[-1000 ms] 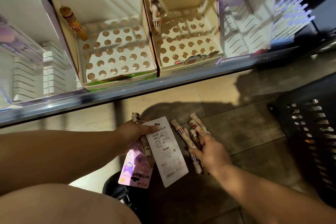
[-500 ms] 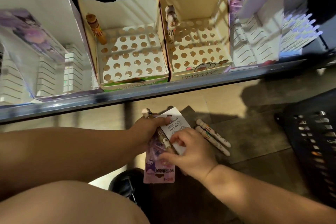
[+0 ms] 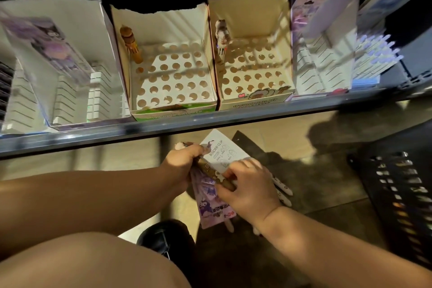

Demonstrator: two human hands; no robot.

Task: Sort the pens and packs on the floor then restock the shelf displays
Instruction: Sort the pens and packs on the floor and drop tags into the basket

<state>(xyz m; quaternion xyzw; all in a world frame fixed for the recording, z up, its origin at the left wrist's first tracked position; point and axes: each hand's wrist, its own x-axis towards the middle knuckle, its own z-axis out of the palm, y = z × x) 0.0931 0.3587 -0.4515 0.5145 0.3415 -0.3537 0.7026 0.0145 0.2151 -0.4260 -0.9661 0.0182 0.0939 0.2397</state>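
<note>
My left hand (image 3: pixel 184 159) grips a bundle low over the floor: a white binder clip pack (image 3: pixel 222 151), a purple character pack (image 3: pixel 211 206) and a pen whose plush top pokes out past my knuckles. My right hand (image 3: pixel 247 188) pinches a brown pen (image 3: pixel 228 183) against that bundle. More white pens (image 3: pixel 284 190) lie on the floor just right of my right hand, partly hidden by it. On the shelf, two cardboard pen displays (image 3: pixel 173 82) (image 3: pixel 254 75) with round holes each hold one pen at the back left.
A black slotted basket (image 3: pixel 402 194) stands on the floor at the right. A metal shelf edge (image 3: pixel 210 121) runs across above my hands. Clear acrylic stands with white packs flank the two displays. My knee and a black shoe (image 3: pixel 163 238) fill the lower left.
My right hand left the pens on the floor, came across to the bundle in my left hand and now pinches a brown pen there. The view has tilted up toward the shelf.
</note>
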